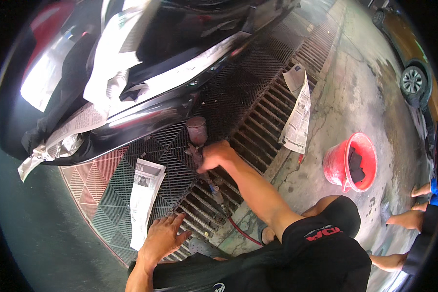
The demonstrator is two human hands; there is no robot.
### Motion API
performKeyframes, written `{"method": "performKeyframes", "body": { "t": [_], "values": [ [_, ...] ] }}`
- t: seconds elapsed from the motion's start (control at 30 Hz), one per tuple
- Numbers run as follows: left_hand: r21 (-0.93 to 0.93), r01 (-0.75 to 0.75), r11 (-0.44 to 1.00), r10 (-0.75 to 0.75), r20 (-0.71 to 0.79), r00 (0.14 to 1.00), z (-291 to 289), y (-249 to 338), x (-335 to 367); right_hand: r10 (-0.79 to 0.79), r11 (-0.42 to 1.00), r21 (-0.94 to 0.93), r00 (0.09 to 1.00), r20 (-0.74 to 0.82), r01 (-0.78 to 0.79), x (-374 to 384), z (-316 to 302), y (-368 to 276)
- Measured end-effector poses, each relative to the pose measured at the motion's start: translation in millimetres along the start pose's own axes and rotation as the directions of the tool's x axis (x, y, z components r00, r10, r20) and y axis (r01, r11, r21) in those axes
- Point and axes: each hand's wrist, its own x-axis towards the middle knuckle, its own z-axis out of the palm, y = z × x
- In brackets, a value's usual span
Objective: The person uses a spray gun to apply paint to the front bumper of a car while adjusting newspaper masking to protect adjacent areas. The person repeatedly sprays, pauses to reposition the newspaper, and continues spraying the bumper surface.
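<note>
My right hand [215,155] is wrapped around a paint spray gun [194,155] with a round cup [197,130] on top. It is held low, beside the lower edge of a glossy black car bumper [151,116]. From the gun's handle end a fitting leads to a red air hose [243,231]. My left hand [163,239] holds nothing; its fingers are stretched out over the floor grating. Just beside it lies a folded newspaper sheet [146,194]. White masking paper [114,63] and more newspaper [82,119] are stuck on the car above the bumper.
Dark plastic floor tiles [165,155] border a metal drain grate [263,114]. Another newspaper sheet [297,109] lies across the grate's edge. A red bucket [338,163] with dark blocks inside stands on the concrete. Other people's legs [404,219] and a brown car [404,39] are at the right.
</note>
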Motion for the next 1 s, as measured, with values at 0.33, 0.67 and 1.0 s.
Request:
{"method": "performKeyframes", "body": {
  "t": [0.33,0.67,1.0],
  "values": [
    [0.072,-0.04,0.997,0.04,-0.004,0.999,7,-48,1,0.252,0.495,0.867,0.945,-0.208,0.058,78,131,-6],
    [-0.025,-0.077,0.997,0.078,0.032,0.996,-1,-67,-14,0.472,0.14,0.981,0.861,-0.186,0.136,63,133,-36],
    [0.038,-0.372,0.927,0.37,0.04,0.928,-6,-29,7,0.793,0.058,0.906,0.533,-0.297,0.419,-109,43,-35]
  ]
}}
